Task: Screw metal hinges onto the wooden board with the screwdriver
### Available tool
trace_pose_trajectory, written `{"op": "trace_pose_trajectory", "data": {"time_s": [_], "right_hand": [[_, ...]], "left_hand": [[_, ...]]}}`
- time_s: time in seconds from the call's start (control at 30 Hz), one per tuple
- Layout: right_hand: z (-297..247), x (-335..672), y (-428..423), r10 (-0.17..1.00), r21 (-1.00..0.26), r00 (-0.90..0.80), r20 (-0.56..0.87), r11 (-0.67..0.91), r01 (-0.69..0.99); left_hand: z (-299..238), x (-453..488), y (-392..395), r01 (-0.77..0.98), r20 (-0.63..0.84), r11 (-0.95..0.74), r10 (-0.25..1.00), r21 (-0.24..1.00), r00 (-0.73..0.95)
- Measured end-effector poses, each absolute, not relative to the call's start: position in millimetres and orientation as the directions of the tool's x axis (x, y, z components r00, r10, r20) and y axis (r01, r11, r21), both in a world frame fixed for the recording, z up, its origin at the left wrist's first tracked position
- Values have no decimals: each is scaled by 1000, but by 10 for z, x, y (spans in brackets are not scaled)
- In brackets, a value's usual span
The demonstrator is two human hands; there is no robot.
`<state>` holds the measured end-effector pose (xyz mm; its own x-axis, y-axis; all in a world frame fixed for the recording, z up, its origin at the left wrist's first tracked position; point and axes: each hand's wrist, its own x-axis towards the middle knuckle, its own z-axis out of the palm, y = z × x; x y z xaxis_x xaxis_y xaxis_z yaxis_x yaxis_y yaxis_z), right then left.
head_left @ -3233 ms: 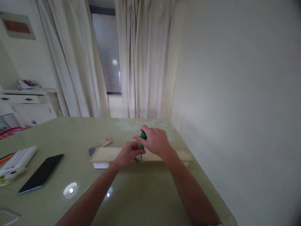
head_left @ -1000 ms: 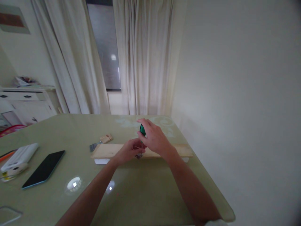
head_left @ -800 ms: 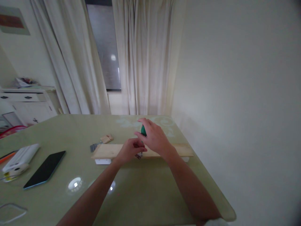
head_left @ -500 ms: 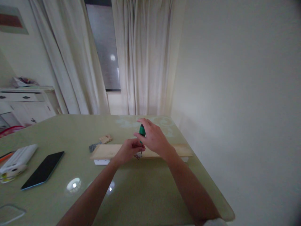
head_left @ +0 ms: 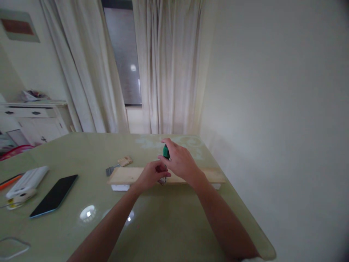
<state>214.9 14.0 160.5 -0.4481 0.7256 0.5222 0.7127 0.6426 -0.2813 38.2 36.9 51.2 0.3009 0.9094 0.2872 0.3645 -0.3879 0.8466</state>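
A pale wooden board (head_left: 122, 175) lies across white supports (head_left: 120, 187) on the table. Above its middle, my right hand (head_left: 180, 159) has its fingers curled around the green handle of a screwdriver (head_left: 166, 151), held upright over the near edge. My left hand (head_left: 152, 174) rests on the board, thumb and fingers pinched together close to the screwdriver's lower end. What they pinch is hidden. Just below these fingertips, a small metal piece (head_left: 162, 181) shows at the board's near edge; its details are too small to read.
Behind the board's left end lie a grey metal hinge-like piece (head_left: 110, 171) and a small wooden block (head_left: 125, 161). Further left are a dark tablet or phone (head_left: 54, 196), a white case (head_left: 28, 181) and an orange tool (head_left: 11, 182). A wall (head_left: 272, 145) borders the table's right side.
The view has swung slightly left, so everything sits a little further right. Both hands keep their places at the board; the right fingers have shifted slightly on the screwdriver handle.
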Motion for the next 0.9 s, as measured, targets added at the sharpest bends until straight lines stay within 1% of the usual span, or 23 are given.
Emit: {"op": "trace_pose_trajectory", "data": {"time_s": [0.17,0.3,0.7,0.83,0.9], "right_hand": [[1605,2146,131,715,-287,-465,522,660,694],[1594,2142,134,691,-296,-467,553,686,665],[1557,2155,149,644,-318,-503,576,743,589],[1563,2149,122,638,-290,-508,578,743,603],[1580,2148,108,646,-255,-495,581,722,643]], "left_hand": [[564,341,306,479,239,-425,884,768,401],[566,327,273,511,196,-433,870,743,452],[433,377,301,620,245,-424,902,660,356],[420,389,298,622,240,-427,900,657,364],[430,394,295,618,239,-432,897,657,373]]}}
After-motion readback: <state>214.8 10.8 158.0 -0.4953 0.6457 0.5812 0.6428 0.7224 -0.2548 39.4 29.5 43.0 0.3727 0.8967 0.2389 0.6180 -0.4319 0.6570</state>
